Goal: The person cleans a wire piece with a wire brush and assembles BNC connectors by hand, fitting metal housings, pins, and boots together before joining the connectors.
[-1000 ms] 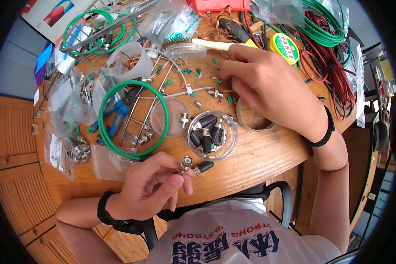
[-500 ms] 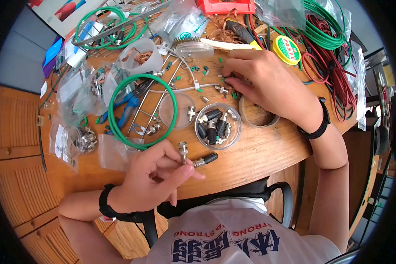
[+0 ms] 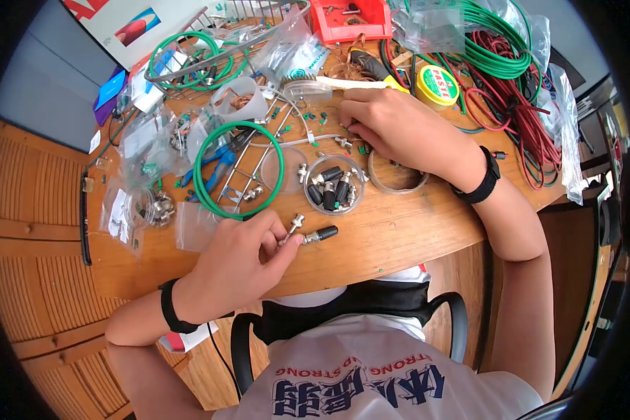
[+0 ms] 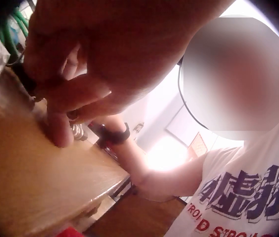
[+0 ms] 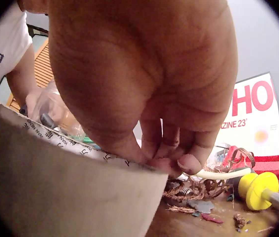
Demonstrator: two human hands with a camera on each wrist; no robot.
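Thumb and fingers of the left hand pinch a silver connector above the table's front part. A black-booted connector sticks out rightward at the same fingertips. The right hand hangs over small scraps behind a round tape roll, its fingers bent down and close together. In the right wrist view the fingertips of that hand meet beyond the roll's rim; whether anything is between them cannot be told. A clear round dish between the hands holds several black and silver connectors.
A green cable loop lies over a metal rack on the left, near plastic bags. Behind the right hand are a yellow paste tin and a red bin. Red cables lie at the right.
The head view has shifted. My left hand has come closer to the round dish, and its silver connector now tilts to the right. My right hand remains over the scraps behind the roll.
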